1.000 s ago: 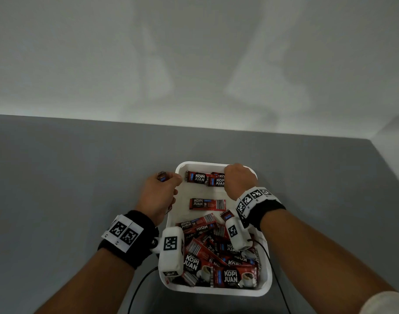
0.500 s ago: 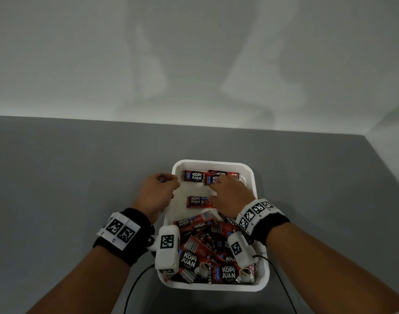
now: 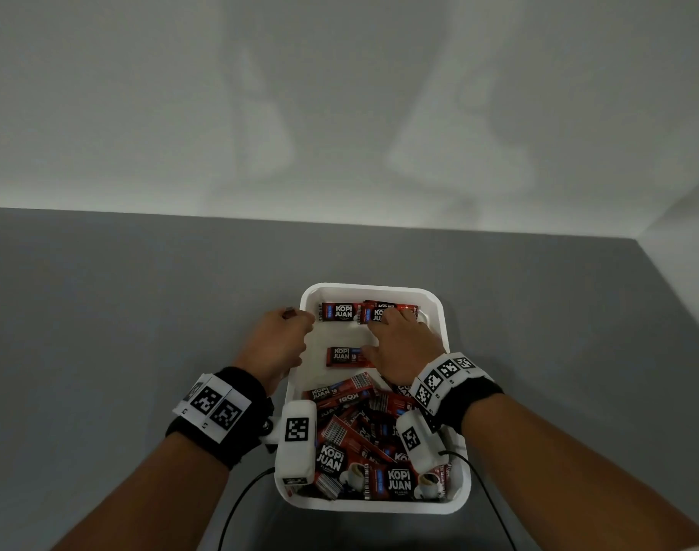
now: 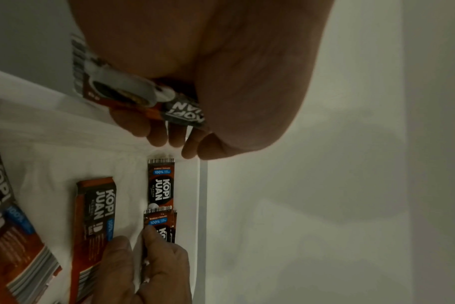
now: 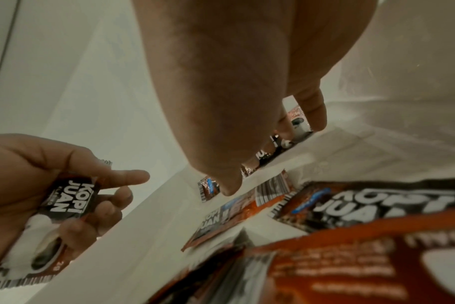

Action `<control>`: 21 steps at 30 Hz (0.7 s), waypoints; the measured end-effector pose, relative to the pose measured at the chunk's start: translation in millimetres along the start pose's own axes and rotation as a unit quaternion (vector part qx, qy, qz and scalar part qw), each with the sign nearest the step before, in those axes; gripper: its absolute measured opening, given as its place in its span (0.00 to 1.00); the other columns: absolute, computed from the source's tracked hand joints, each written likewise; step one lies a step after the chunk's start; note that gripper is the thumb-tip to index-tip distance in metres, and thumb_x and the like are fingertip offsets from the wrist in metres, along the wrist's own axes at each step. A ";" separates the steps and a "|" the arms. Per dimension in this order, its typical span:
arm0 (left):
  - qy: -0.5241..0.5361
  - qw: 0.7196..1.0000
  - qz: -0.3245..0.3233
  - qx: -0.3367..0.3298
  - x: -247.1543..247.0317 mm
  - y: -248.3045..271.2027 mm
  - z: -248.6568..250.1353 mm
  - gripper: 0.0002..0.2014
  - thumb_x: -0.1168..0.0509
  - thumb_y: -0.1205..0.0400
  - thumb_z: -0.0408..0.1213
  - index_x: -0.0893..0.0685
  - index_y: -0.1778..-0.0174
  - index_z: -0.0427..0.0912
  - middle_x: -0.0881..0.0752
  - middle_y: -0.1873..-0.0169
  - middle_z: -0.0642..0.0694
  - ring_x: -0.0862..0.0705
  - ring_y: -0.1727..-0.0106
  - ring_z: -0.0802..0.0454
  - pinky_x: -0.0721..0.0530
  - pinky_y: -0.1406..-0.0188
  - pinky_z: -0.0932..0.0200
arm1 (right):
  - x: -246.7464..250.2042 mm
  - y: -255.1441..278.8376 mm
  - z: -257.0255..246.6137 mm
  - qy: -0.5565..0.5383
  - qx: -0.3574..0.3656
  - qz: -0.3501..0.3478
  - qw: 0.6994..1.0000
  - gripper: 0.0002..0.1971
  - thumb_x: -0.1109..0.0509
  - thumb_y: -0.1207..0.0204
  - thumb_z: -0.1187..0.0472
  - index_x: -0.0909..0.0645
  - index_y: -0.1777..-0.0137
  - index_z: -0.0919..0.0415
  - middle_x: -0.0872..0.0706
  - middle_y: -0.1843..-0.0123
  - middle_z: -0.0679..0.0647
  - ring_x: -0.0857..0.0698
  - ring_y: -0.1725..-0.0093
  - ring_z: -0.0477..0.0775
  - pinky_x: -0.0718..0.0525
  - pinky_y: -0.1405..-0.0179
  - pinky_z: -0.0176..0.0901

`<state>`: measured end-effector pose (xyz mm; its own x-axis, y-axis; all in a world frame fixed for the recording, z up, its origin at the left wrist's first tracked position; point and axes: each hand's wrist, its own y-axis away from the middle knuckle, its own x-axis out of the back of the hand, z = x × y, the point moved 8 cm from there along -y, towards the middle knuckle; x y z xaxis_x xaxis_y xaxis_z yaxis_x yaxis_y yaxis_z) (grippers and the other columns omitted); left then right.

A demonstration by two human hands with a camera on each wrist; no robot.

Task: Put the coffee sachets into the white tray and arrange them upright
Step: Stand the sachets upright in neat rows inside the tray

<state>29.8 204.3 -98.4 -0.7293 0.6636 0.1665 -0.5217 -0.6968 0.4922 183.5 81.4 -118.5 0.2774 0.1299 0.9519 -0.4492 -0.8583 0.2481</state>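
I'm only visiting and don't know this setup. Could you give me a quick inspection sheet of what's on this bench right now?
Surface: grey tabletop, plain.
Job's things: white tray holding coffee sachets; two against the far wall, one flat sachet mid-tray, a jumbled pile at the near end.
Clutter: nothing seen.
Hands: left hand holds a held sachet at the tray's left rim; right hand fingers rest on the far sachets.
Cables: black cables from the wrist cameras.
Surroundings: white wall.

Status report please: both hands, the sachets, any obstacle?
Left hand holds one sachet. Right hand presses sachets at tray far wall. Loose pile fills near end.
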 end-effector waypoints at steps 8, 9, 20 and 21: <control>0.210 0.976 -0.025 -0.051 -4.9 3.6 24.2 0.09 0.42 0.18 0.20 0.19 0.54 0.33 0.16 0.64 0.35 0.12 0.64 0.42 0.15 0.69 0.56 | 43.1 7.6 -17.8 -0.344 -0.002 0.052 0.938 0.19 0.29 0.20 0.45 0.15 0.32 0.52 0.11 0.41 0.46 0.14 0.41 0.46 0.16 0.35 0.48; 0.221 0.972 -0.046 -0.071 -8.9 4.5 29.4 0.07 0.40 0.18 0.19 0.19 0.53 0.31 0.15 0.63 0.34 0.11 0.64 0.42 0.14 0.67 0.56 | 47.8 8.7 -23.5 -0.402 0.000 0.040 0.915 0.19 0.27 0.23 0.44 0.14 0.34 0.49 0.09 0.47 0.45 0.11 0.46 0.45 0.13 0.41 0.48; 0.212 0.971 -0.015 -0.111 -7.5 5.1 29.5 0.05 0.32 0.18 0.20 0.17 0.48 0.31 0.11 0.57 0.39 0.10 0.56 0.47 0.11 0.53 0.56 | 83.0 11.2 -19.7 -0.376 0.017 0.106 0.920 0.05 0.19 0.26 0.60 0.09 0.51 0.53 0.08 0.57 0.45 0.10 0.58 0.46 0.12 0.54 0.39; 0.199 0.974 -0.015 -0.111 -9.1 6.5 28.8 0.05 0.32 0.18 0.21 0.17 0.50 0.32 0.11 0.57 0.39 0.10 0.57 0.48 0.11 0.53 0.56 | 82.8 10.5 -21.6 -0.357 0.017 0.107 0.928 0.04 0.20 0.25 0.61 0.09 0.52 0.53 0.08 0.59 0.45 0.11 0.59 0.45 0.15 0.56 0.33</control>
<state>45.8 201.6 -72.1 -0.8031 0.5573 -0.2107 -0.5958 -0.7500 0.2872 183.4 93.9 -33.2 0.6829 -0.3963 0.6137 -0.5345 -0.8437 0.0498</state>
